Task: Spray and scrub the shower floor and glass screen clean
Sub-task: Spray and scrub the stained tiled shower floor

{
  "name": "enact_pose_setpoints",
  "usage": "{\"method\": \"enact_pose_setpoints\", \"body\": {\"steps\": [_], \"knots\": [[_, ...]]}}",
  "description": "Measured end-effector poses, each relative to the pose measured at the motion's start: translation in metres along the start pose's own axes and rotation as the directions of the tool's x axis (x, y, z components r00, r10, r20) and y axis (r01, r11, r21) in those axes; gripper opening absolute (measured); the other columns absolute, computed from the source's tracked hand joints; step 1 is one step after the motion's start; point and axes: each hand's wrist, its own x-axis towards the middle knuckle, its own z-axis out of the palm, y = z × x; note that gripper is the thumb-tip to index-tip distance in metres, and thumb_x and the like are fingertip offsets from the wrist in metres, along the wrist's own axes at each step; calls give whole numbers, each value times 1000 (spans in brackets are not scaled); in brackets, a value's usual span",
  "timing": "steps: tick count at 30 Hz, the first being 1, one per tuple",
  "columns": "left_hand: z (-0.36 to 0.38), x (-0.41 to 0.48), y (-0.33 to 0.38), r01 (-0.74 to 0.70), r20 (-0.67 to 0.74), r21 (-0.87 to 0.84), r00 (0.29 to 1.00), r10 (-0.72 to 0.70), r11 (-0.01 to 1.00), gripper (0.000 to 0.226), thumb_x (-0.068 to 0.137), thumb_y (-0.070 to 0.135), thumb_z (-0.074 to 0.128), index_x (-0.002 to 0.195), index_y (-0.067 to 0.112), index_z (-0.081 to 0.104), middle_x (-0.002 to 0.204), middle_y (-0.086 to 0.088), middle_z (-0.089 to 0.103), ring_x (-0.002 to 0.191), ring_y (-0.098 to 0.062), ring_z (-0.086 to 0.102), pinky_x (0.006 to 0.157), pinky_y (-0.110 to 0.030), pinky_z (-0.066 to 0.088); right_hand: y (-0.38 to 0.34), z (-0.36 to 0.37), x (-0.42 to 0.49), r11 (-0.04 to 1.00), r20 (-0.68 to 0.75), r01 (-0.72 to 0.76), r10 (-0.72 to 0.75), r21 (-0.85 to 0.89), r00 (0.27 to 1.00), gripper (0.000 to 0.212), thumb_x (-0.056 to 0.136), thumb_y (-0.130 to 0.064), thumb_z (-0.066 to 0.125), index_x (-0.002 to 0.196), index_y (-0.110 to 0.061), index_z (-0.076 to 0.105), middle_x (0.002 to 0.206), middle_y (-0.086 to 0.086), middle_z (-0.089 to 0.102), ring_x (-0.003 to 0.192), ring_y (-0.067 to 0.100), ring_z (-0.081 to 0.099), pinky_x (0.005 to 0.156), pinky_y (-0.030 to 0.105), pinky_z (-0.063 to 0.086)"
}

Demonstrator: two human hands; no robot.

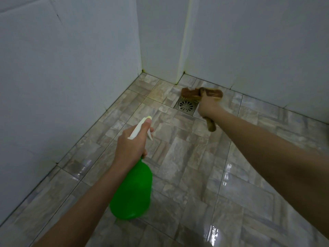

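My left hand (130,145) grips the white trigger head of a green spray bottle (132,191), held above the wet tiled shower floor (187,157) with the nozzle pointing toward the far corner. My right hand (208,106) holds the handle of a brown scrub brush (191,92). Its bristled head rests on the floor at the far edge of the square metal drain (186,105), close to the corner. A yellowish stain (156,94) lies on the tiles left of the drain. No glass screen can be made out.
Pale wall tiles (71,68) close the floor on the left, back and right, with a narrow protruding column (162,41) at the back corner. Water glistens on the near floor tiles (213,232).
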Motion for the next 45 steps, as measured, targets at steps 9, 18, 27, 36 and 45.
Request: {"method": "enact_pose_setpoints", "body": {"steps": [9,18,27,36,45], "knots": [[2,2,1,7,5,-35,1000,-6,999,43,96,60,54,83,26,77,100,-22,74,38,-16,52,48,-29,47,-3,-2,6,999,-26,-28,27,-33,999,90,90,0,50,155,-18,-10,89,17,60,59,22,51,43,31,37],[-18,-2,-1,1,7,-34,1000,-1,999,42,96,61,52,84,30,76,97,-24,73,39,-15,52,46,-27,46,-19,-30,8,978,134,110,-87,-176,987,56,90,-5,53,143,-10,40,108,18,64,68,24,57,50,30,44],[-46,1,-17,-7,-63,-24,998,6,1000,46,85,68,48,83,32,77,90,-13,75,38,-13,50,46,-29,46,-131,32,39,751,99,650,-643,-113,760,61,100,-18,39,153,-39,15,112,18,61,91,32,60,81,40,51],[-42,7,-21,-21,-25,-84,1000,19,996,30,83,70,50,77,53,74,88,-3,77,65,-37,66,50,-37,49,4,-19,28,794,186,578,-549,-187,815,58,101,-20,44,151,-38,22,104,0,54,92,24,58,81,29,41],[-17,-3,-5,-8,45,-71,999,11,997,32,96,58,53,83,38,74,94,7,77,42,-18,50,47,-29,46,20,-25,20,902,89,397,-387,-170,918,56,102,-21,36,151,-41,18,103,14,57,70,30,61,68,40,57]]}}
